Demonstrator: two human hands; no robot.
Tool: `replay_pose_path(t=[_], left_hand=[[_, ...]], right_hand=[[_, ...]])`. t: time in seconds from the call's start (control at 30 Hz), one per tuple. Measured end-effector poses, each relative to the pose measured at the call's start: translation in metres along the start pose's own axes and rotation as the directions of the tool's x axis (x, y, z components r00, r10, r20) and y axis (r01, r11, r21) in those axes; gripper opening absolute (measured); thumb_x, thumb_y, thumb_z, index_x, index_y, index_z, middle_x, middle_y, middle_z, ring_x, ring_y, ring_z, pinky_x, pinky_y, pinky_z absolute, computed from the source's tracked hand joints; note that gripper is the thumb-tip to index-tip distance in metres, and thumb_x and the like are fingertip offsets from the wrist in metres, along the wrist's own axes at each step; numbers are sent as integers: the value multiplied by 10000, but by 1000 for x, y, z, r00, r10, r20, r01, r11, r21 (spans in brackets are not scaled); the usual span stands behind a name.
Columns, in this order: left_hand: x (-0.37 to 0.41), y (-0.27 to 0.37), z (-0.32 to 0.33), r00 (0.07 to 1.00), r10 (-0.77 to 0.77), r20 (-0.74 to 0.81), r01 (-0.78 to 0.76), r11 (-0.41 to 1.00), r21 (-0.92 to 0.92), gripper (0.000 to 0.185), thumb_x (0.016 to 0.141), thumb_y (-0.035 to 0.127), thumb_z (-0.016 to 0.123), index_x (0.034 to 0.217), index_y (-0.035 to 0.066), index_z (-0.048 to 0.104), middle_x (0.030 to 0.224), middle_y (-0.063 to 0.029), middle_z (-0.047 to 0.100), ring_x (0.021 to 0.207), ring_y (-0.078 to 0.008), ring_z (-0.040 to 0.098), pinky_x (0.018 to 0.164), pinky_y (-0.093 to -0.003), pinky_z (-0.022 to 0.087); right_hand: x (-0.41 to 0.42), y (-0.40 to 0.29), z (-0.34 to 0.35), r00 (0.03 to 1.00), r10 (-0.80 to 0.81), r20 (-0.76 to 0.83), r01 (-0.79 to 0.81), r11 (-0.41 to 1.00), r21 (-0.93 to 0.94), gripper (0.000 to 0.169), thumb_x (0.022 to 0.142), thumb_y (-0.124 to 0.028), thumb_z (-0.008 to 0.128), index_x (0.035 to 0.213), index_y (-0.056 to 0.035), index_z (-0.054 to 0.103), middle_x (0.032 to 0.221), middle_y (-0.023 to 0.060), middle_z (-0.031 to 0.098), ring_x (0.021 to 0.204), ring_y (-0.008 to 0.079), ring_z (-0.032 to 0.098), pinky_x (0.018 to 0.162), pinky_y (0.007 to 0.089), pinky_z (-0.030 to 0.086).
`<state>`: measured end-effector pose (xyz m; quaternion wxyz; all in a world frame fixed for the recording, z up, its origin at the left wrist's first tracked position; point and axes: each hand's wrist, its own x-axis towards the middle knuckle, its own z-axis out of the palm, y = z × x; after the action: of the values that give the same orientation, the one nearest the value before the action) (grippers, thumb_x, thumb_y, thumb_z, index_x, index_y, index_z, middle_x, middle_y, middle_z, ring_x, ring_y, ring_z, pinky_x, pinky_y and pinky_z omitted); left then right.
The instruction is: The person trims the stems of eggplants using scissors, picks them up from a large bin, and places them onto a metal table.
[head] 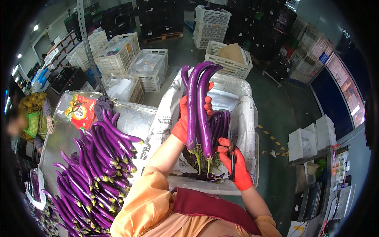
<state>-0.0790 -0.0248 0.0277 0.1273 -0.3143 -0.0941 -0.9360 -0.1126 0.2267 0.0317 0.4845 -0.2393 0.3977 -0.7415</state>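
Observation:
My left hand [183, 121], in a red glove, grips several long purple eggplants [192, 109], their green stems pointing toward me. My right hand [237, 166], also red-gloved, holds dark-handled scissors [232, 160] beside the stem ends. Beneath both hands stands a crate lined with newspaper and clear plastic [244, 127], with more eggplants [220, 123] lying inside it. At the left, a large pile of eggplants [94, 166] covers part of a metal table [133, 115].
A red printed bag [81, 111] with another pair of scissors [78, 104] and a dark cloth [103, 108] lie on the table's far part. A co-worker [35, 118] stands at its left side. White plastic crates [149, 66] stand beyond; foam boxes [303, 143] are at the right.

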Motion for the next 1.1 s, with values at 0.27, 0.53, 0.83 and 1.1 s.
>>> replay_pose_path(t=[0.27, 0.53, 0.83, 1.1], left_hand=[[-7, -21, 1, 999, -22, 49, 29, 989, -148, 913, 833, 405, 675, 1526, 66, 186, 1109, -147, 661, 886, -207, 644, 813, -334, 493], [-3, -25, 7, 996, -89, 9, 89, 996, -25, 871, 833, 413, 685, 1516, 101, 243, 1118, -150, 658, 932, -227, 643, 874, -347, 496], [15, -76, 26, 901, 333, -278, 78, 505, 859, 748, 807, 319, 781, 1376, 53, 375, 1080, -94, 606, 948, -191, 622, 859, -361, 521], [14, -131, 59, 969, 136, -207, 164, 273, 948, 794, 872, 242, 704, 1477, -19, 262, 1185, -141, 576, 1064, -182, 556, 923, -305, 446]], right_hand=[[-6, 20, 23, 981, -196, -9, 156, 810, -566, 504, 894, 22, 626, 1375, -34, 484, 1047, -6, 579, 940, 69, 529, 866, 229, 438], [1, 15, 33, 906, -418, 69, 313, 549, -775, 549, 854, -30, 691, 1360, -18, 479, 1096, 98, 647, 933, 161, 615, 823, 285, 487], [9, -5, 7, 718, -696, 22, 233, 210, -950, 735, 728, -196, 840, 1316, 27, 460, 1164, 180, 625, 1065, 289, 626, 871, 372, 492], [-19, 3, -11, 708, -581, -402, 362, 786, -501, 615, 765, -57, 746, 1320, -12, 484, 1141, 52, 598, 938, 158, 606, 882, 301, 483]])
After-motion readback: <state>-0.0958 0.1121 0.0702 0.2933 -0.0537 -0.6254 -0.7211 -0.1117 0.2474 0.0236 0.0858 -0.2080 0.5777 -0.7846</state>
